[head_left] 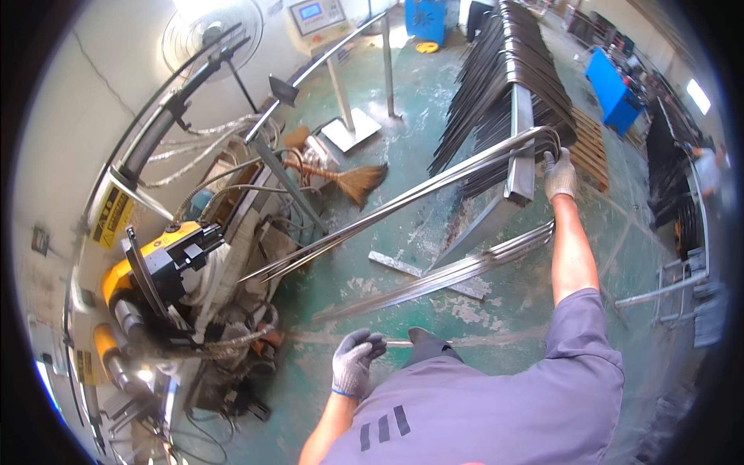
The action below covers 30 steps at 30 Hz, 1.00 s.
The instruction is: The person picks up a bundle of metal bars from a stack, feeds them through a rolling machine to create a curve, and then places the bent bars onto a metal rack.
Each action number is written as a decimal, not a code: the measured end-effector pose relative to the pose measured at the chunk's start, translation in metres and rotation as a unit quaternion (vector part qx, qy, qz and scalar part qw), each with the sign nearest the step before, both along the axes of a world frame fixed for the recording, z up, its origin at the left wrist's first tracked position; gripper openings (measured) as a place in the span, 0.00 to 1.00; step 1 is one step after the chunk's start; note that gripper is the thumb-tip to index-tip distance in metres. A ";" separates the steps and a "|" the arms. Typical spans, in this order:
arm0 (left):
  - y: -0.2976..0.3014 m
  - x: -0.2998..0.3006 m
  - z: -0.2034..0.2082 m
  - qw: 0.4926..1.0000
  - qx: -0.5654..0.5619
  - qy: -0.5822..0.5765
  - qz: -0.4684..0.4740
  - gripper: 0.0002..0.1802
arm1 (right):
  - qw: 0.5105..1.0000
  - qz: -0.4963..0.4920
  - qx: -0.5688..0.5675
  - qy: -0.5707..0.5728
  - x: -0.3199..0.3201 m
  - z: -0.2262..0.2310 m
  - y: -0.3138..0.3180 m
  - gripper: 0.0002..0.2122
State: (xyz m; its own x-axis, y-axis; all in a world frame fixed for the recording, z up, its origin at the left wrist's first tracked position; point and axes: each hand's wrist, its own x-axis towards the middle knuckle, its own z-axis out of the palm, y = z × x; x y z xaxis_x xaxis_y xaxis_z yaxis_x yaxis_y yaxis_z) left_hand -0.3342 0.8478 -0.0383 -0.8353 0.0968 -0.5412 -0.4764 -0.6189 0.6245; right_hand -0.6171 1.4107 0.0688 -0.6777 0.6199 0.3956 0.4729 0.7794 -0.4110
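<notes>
At the near end of a metal rack beam [521, 147], my gloved right hand [559, 174] is closed around the curved end of a few bent metal rods [473, 164]. Their long legs slant down to the left across the floor. Below them runs a second bundle of shiny rods [465, 270], partly blurred; whether it joins the upper ones is hidden by my forearm. My gloved left hand [355, 363] is in front of my body, fingers loosely bent and apart from the thumb, with nothing visible in it. My shoe [426, 345] shows beside it.
Many dark bent rods [504, 70] hang along the beam. A yellow and black machine [159, 260] with hoses stands left. A straw broom [360, 182] and a post with a white base [350, 130] are ahead. A wooden pallet [590, 147] and a blue cabinet [614, 91] are to the right.
</notes>
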 end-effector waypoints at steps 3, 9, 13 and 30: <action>0.041 -0.040 0.027 0.993 -0.108 0.022 -0.042 0.22 | 0.988 -0.040 -0.146 0.021 -0.068 -0.024 0.052 0.33; 0.049 -0.032 0.011 0.974 -0.224 0.017 0.013 0.20 | 0.989 0.134 -0.032 -0.055 -0.156 0.000 0.086 0.35; 0.028 0.025 -0.012 0.903 -0.421 -0.076 0.037 0.20 | 0.978 0.185 0.098 0.005 -0.163 -0.063 0.029 0.32; -0.159 0.537 0.015 0.599 -0.604 -0.276 0.447 0.12 | 0.665 0.580 0.023 -0.471 0.282 -0.401 -0.407 0.17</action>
